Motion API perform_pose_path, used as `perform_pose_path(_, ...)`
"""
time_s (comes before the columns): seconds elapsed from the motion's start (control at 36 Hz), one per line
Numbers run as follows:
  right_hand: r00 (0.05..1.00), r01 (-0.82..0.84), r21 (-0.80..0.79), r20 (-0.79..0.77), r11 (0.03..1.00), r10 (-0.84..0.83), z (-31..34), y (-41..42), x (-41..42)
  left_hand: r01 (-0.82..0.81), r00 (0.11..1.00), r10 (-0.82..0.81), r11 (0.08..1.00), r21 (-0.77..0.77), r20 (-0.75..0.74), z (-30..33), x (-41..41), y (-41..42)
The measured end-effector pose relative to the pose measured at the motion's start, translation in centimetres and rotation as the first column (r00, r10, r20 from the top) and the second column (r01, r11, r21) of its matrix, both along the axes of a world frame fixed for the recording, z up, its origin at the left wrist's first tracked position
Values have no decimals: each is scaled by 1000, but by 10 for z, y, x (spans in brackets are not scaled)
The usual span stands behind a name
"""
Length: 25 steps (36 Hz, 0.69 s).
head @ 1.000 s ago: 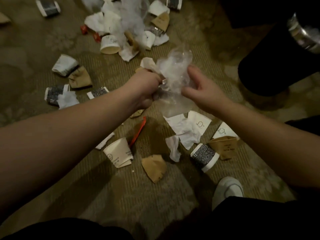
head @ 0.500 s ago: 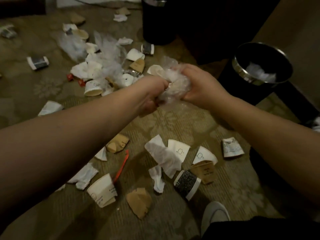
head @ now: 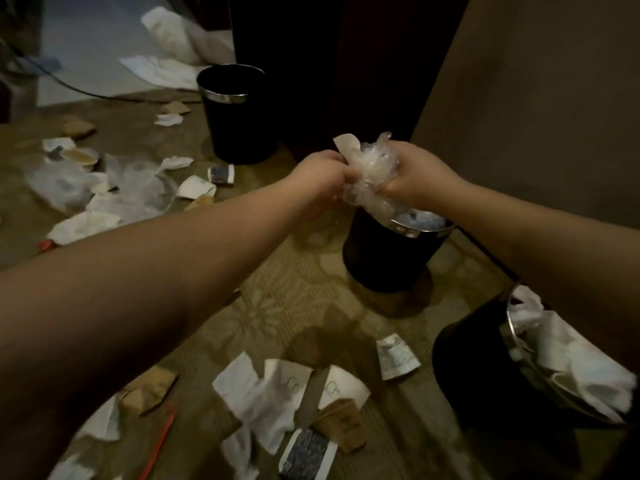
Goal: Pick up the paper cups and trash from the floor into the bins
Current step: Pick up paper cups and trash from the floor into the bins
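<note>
Both hands hold one crumpled wad of clear plastic (head: 372, 171) with a white paper scrap sticking up from it. My left hand (head: 320, 178) grips its left side and my right hand (head: 417, 174) grips its right side. The wad hangs just above the near rim of a black bin (head: 388, 258) with a silver rim, which holds some trash. Flattened paper cups (head: 341, 388), brown cups (head: 150, 389) and white tissues (head: 256, 393) lie on the carpet below my arms.
A second black bin (head: 239, 116) stands further back, and a third bin (head: 485, 368), full of white paper, at the lower right. More cups and plastic film (head: 138, 181) litter the left carpet. A wall (head: 536, 98) rises at right. An orange stick (head: 161, 441) lies near bottom left.
My view has lifted and turned right. Both hands carried the plastic wad from over the littered carpet to just above the middle bin, squeezing it smaller.
</note>
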State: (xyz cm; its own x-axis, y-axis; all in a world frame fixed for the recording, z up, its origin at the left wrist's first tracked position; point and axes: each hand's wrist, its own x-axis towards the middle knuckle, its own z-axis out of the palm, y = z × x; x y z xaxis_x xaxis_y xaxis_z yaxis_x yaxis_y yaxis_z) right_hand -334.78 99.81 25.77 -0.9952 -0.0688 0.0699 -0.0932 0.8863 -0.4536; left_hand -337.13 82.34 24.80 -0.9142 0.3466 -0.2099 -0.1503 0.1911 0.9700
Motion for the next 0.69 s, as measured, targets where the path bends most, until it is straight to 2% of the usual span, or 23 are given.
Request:
perform_pose_path(0.11, 996, 74, 76, 49, 994, -78, -9, 49, -28, 10, 991, -26, 993, -119, -133, -7, -27, 56)
perform_pose_path(0.25, 988, 126, 248, 59, 961, -144, -16, 91, -50, 0, 975, -48, 976, -216, -216, -25, -56, 108)
perform_pose_path(0.44, 982, 95, 358, 118, 929, -146, -56, 121, -71, -28, 949, -104, 913, -408, -298, -69, -80, 138)
perform_pose_path(0.53, 977, 110, 404, 123, 908, -173, -78, 123, -77, -12, 908, -213, 848, -530, -362, -84, -84, 141)
perform_pose_path(0.61, 959, 125, 475, 168, 871, -230, -105, 121, -84, 40, 870, -364, 726, -687, -333, -96, -89, 139)
perform_pose_path(0.69, 883, 108, 490, 353, 865, -310, -123, 115, -88, 42, 833, -455, 619, -784, -315, -104, -93, 137)
